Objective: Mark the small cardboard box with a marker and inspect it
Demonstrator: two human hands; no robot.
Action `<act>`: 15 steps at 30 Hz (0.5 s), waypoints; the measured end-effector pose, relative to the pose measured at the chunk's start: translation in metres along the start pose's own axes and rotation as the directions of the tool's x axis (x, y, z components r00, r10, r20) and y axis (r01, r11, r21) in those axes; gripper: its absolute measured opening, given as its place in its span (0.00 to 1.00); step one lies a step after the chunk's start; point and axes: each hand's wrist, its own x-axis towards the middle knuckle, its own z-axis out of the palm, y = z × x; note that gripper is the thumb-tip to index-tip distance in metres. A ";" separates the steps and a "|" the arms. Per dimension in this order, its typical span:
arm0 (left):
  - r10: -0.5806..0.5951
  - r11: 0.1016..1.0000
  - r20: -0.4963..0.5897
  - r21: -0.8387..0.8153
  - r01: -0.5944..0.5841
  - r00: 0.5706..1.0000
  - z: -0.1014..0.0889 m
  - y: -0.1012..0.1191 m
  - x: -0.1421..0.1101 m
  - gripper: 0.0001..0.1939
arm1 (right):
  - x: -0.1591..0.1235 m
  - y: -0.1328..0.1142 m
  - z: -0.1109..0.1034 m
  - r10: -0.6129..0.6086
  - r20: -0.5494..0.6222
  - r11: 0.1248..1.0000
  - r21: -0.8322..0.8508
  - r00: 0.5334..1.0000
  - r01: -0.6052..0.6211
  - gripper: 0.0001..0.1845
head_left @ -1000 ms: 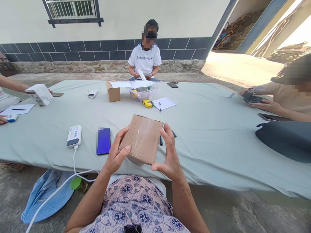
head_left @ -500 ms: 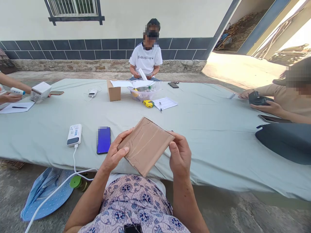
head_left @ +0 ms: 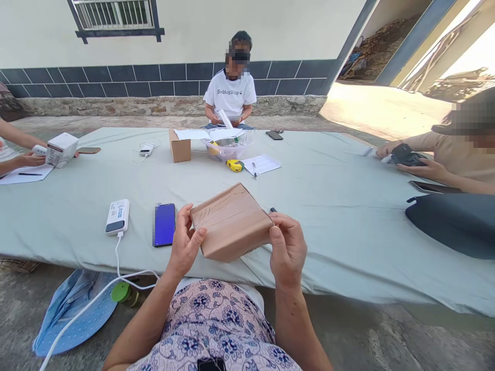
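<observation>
A brown cardboard box is held up over the near edge of the table, tilted so its top and front side show. My left hand grips its left end, thumb on the near side and fingers behind. At the right corner my right hand pinches the box between thumb and fingers. A small dark tip pokes out just above my right fingers; what it belongs to is hidden. Left of my left hand lie a phone with a blue screen and a white power bank with a cable.
Across the cloth-covered table stand an open carton, a plastic basket, a yellow tape measure and a paper sheet. A dark cap lies right. Three people sit around, one holding a white box.
The cardboard box has been turned in my hands, so its near side now shows below the top face. At the left, another person's hand has moved toward the white box.
</observation>
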 end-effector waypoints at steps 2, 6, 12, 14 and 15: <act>0.066 0.998 0.064 -0.001 -0.066 0.996 0.001 -0.001 -0.003 0.48 | -0.001 0.003 -0.001 -0.012 0.004 1.000 0.016 1.000 0.012 0.08; 0.249 0.945 0.180 0.170 -0.280 0.952 -0.005 0.000 -0.003 0.60 | -0.007 0.011 -0.001 -0.048 0.037 0.993 0.114 0.998 0.044 0.10; 0.479 0.802 0.266 0.255 -0.541 0.836 -0.021 0.004 0.004 0.54 | -0.009 0.019 -0.006 -0.046 0.207 0.975 0.224 0.977 -0.002 0.31; 0.475 0.825 0.272 0.192 -0.531 0.837 -0.026 0.007 0.006 0.52 | -0.007 0.017 -0.009 -0.054 0.304 0.966 0.256 0.951 -0.027 0.37; 0.465 0.839 0.281 0.162 -0.519 0.839 -0.028 0.008 0.007 0.52 | -0.005 0.015 -0.011 -0.056 0.354 0.964 0.261 0.934 -0.041 0.40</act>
